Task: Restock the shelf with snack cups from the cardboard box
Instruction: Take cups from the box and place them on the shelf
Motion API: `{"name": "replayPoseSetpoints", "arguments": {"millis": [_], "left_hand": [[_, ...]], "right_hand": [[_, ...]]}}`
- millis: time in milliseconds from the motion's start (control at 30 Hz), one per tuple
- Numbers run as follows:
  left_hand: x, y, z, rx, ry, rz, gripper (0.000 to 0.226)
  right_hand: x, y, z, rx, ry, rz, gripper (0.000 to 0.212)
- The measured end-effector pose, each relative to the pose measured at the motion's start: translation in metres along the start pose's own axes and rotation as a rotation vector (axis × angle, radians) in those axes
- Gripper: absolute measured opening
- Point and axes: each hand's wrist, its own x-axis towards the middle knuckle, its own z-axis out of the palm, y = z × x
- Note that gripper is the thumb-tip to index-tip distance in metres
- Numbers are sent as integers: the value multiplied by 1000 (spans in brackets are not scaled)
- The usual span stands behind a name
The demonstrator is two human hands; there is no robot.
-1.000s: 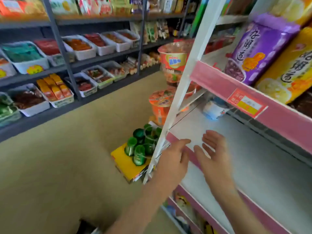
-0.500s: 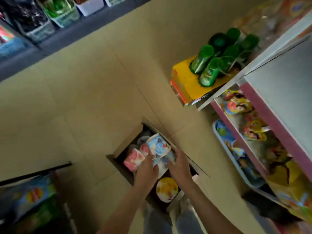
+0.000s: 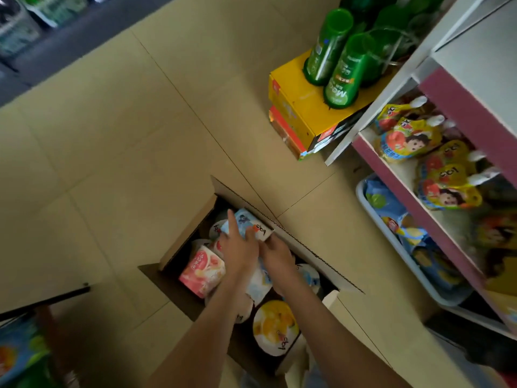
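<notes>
- Your left hand (image 3: 241,249) grips a blue cup (image 3: 247,224) at the far end of the cardboard box (image 3: 183,243).
- Your right hand (image 3: 278,257) touches its rim; whether these fingers grip, I cannot tell.
- The cup's label is too blurred to read.

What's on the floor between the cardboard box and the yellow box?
Nothing: only bare tan floor tiles lie between the cardboard box and the yellow box, seen in the head view.

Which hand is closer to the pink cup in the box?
The left hand. It is just right of the pink cup, almost beside it, holding a blue cup. The right hand is farther right, beyond the left one.
</notes>
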Motion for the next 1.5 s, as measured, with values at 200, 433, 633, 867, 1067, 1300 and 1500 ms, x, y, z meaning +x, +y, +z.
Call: {"name": "replayPoseSetpoints", "arguments": {"millis": [200, 433, 633, 867, 1067, 1300, 1500], "left_hand": [[-16, -1, -12, -78, 60, -28, 26], [-118, 57, -11, -485, 115, -1, 28], [-198, 176, -2, -800, -85, 73, 21], [-291, 265, 9, -949, -336, 357, 20], [-340, 314, 2, -648, -512, 526, 26], [-343, 391, 16, -298, -538, 718, 19], [-322, 450, 64, -50, -540, 902, 22]], "right_hand": [[-33, 8, -2, 40, 125, -104, 30], [-134, -28, -52, 47, 228, -329, 45], [-213, -100, -141, -43, 402, -610, 47], [-289, -161, -220, -102, 476, -1074, 54], [-341, -199, -286, -126, 554, -1241, 44], [-337, -247, -359, 3, 539, -1265, 41], [-307, -287, -424, -80, 560, -1314, 36]]}}
